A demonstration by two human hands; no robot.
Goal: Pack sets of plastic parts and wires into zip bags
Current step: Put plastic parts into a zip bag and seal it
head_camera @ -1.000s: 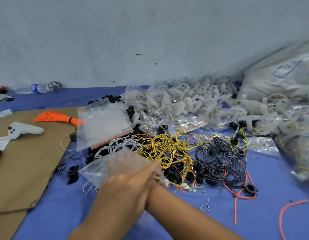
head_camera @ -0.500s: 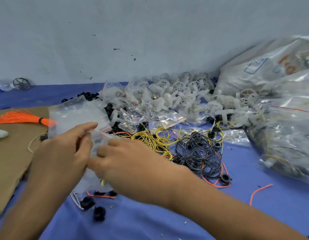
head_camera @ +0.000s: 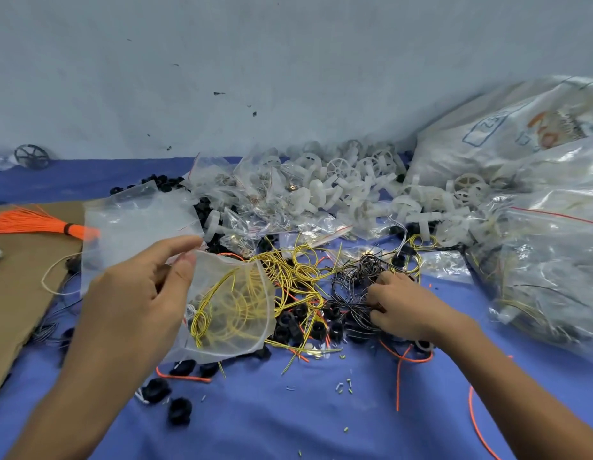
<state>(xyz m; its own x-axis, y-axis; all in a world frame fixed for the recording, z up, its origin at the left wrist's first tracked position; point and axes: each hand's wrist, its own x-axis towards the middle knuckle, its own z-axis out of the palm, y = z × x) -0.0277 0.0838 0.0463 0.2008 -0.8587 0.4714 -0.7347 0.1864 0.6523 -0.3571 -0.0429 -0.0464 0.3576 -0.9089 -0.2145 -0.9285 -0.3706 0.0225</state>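
My left hand [head_camera: 136,303] pinches the top edge of a clear zip bag [head_camera: 235,313], held up over the blue cloth; coiled yellow wire shows through the bag. My right hand [head_camera: 401,307] reaches into a tangle of black wires [head_camera: 355,280], fingers curled among the strands; whether they hold a strand is hidden. Loose yellow wire coils [head_camera: 295,267] lie between the two hands. Black plastic rings [head_camera: 288,323] sit under the wires. White plastic wheels [head_camera: 341,187] are heaped at the back.
A stack of empty zip bags [head_camera: 136,220] lies left of centre beside an orange wire bundle [head_camera: 33,222] on brown cardboard [head_camera: 19,293]. Large filled plastic bags [head_camera: 537,227] crowd the right. Orange wire pieces [head_camera: 401,370] and black rings [head_camera: 179,410] dot the front cloth.
My right hand left the zip bag and moved right into the black wire tangle. My left hand kept the bag, which now hangs open-sided with yellow wire inside.
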